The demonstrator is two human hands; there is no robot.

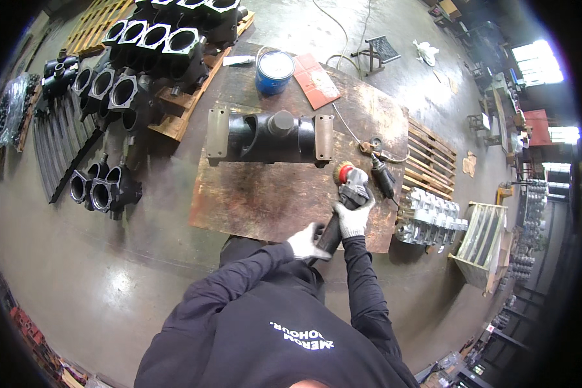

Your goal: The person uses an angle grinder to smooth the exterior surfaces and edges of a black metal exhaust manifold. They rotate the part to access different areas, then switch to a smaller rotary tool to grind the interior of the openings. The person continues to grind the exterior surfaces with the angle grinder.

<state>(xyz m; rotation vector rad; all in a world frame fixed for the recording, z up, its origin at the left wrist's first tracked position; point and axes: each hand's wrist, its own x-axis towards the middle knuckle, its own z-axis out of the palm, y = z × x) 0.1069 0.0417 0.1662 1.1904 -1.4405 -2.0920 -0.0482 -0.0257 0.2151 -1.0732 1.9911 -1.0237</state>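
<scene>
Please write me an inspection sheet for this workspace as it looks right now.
Surface: rusty, stained metal table.
Job's things: angle grinder with wire brush, near black flanged casting.
Clutter: blue paint can, red sheet, second grinder.
Grips: left hand on the grinder's rear handle; right hand around its body; both gloved.
Cables: cord trailing across the table to the floor.
Surroundings: black castings on pallets, silvery parts, concrete floor.

I see a dim hall, daylight flaring white from windows at upper right; a soft sheen glares off the concrete floor; heavy fisheye bending and black vignette ring the edges, centre fairly sharp
</scene>
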